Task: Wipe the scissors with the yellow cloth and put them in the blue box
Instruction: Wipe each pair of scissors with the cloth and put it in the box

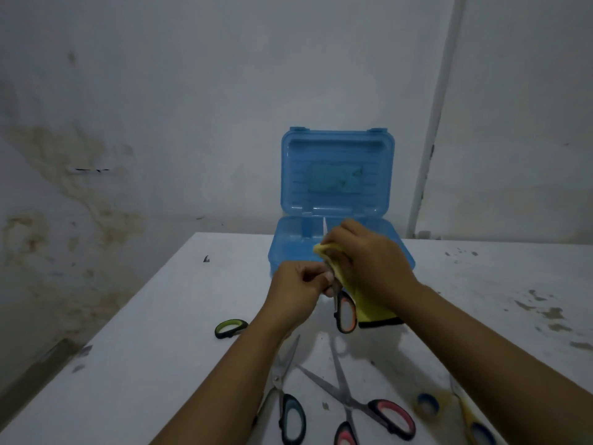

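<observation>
My left hand [296, 289] grips an orange-handled pair of scissors [346, 313] near the pivot, its handle loop hanging down. My right hand [369, 261] holds the yellow cloth [369, 308] bunched around the blades, which are mostly hidden; a blade tip shows above the fingers. Both hands are raised above the table, just in front of the open blue box [337, 248], whose lid stands upright against the wall.
On the white table [160, 348] lie more scissors: green-handled [231, 328] at left, blue-handled [290, 409], pink-handled [369, 409] opened wide, and yellow-handled [471, 419] at right. A small tape roll [428, 403] sits nearby. The wall stands close behind.
</observation>
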